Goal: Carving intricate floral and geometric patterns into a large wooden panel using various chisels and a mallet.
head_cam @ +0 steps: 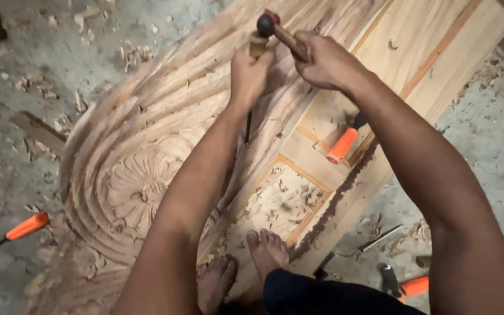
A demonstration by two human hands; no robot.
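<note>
My left hand [248, 74] is closed around the wooden handle of a chisel [248, 125], whose dark blade points down onto a large carved wooden panel [141, 157] with flutes and a flower rosette. My right hand [322, 58] grips the wooden handle of a mallet [265, 24]; its dark round head sits right over the top of the chisel handle. Both arms reach forward over the panel. My bare feet [246, 262] rest on the flat wooden board [427, 41] beneath it.
An orange-handled chisel [345, 142] lies on the board to the right of my arms. Another orange-handled tool [23, 228] lies on the concrete floor at left. More tools [401, 283] lie at lower right. Wood chips cover the floor and a recessed panel [278, 204].
</note>
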